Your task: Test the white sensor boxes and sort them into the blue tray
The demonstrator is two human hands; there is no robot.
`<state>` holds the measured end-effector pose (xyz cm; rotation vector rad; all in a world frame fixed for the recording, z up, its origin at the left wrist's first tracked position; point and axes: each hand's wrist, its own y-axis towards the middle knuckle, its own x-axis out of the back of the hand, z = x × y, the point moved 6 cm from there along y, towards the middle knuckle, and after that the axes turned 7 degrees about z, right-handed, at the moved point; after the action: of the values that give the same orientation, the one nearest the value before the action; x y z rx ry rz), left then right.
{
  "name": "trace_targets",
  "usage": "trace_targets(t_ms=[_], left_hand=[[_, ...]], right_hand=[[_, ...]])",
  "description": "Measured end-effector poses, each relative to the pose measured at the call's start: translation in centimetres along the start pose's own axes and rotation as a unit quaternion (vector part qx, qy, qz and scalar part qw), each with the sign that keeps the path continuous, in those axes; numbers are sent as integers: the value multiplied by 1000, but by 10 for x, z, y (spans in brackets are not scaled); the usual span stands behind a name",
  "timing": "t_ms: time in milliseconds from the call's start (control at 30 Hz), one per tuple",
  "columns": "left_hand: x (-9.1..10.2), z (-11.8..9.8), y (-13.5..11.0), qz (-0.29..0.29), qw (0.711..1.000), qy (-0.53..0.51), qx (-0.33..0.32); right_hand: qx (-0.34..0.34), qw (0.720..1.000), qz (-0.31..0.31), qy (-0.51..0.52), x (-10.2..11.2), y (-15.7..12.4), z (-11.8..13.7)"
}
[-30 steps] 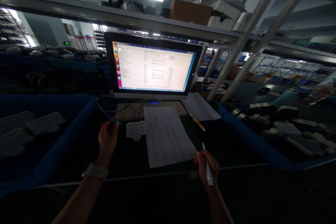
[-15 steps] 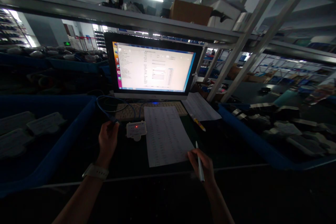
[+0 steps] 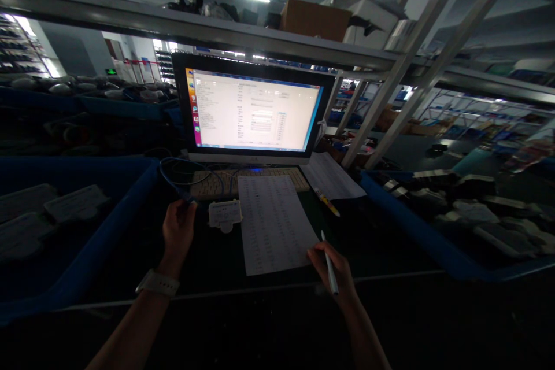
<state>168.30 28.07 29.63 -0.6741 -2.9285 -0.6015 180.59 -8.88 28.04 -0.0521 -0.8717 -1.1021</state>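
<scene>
My left hand is closed around the end of a blue cable that loops up toward the keyboard. Just to its right lies a small white device. A printed sheet covers the dark bench in the middle. My right hand grips a white pen at the sheet's lower right corner. A lit monitor stands behind the keyboard.
Blue bins flank the bench: the left bin holds white devices, the right bin holds several dark and pale parts. A second sheet and a yellow pen lie at the right. A metal shelf runs overhead.
My right hand with the pen has slid left and a little forward onto the sheet's corner. A red light on the white device showed half a second ago and is off now.
</scene>
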Motion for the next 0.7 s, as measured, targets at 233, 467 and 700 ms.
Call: trace_targets(t_ms=[233, 467, 700], left_hand=[[1, 1, 1, -5, 1000, 13, -12], [-1, 3, 1, -3, 1000, -5, -17], [0, 4, 1, -2, 1000, 8, -9]], right_hand=[[0, 1000, 7, 15, 1, 1, 1], [0, 1000, 11, 12, 0, 1, 0], [18, 1000, 3, -5, -1, 0, 0]])
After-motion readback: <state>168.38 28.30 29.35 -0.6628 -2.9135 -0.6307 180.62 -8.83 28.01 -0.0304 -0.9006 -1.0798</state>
